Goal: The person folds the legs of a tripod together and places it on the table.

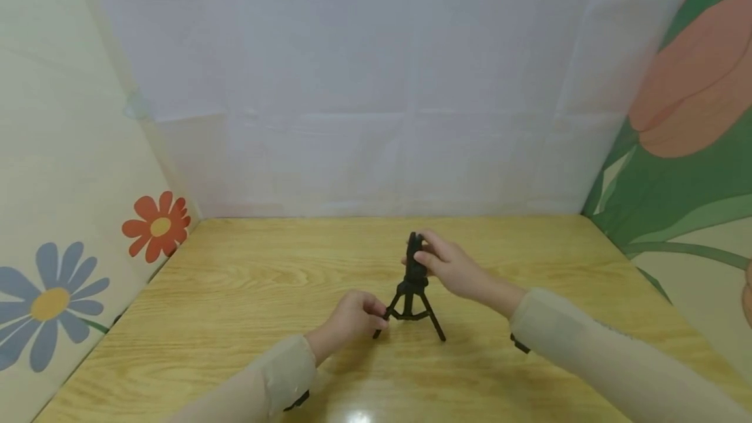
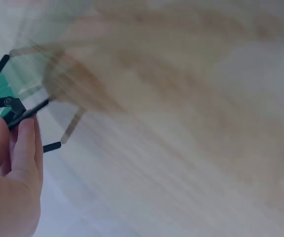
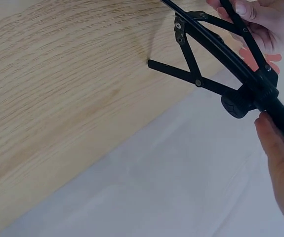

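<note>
1. My left hand (image 1: pixel 354 314) is low beside the black tripod (image 1: pixel 414 282), thumb and fingers pinching its left leg (image 1: pixel 392 306) below the brace.
2. My right hand (image 1: pixel 455 269) is higher up, gripping the upper column (image 1: pixel 416 258): thumb on the near side, fingertips showing round the far side.
3. The tripod stands upright between my hands, right of the middle of the wooden table (image 1: pixel 276 266), its legs spread and its braces (image 3: pixel 190 58) angled out from the central rod.
4. The right leg (image 1: pixel 436 324) slants down to the tabletop, with neither hand on it.
5. A dark knob (image 3: pixel 234 104) sticks out near the leg joint, just beside my right fingers.
6. The left wrist view is hazy with glare, so I can't quite tell whether the pinched leg's foot touches the wood.
7. Pale sleeves (image 1: pixel 290 371) cover both my forearms; behind the table hangs a creased white sheet (image 1: pixel 376 83), with flower-printed panels (image 1: pixel 59 149) either side.
</note>
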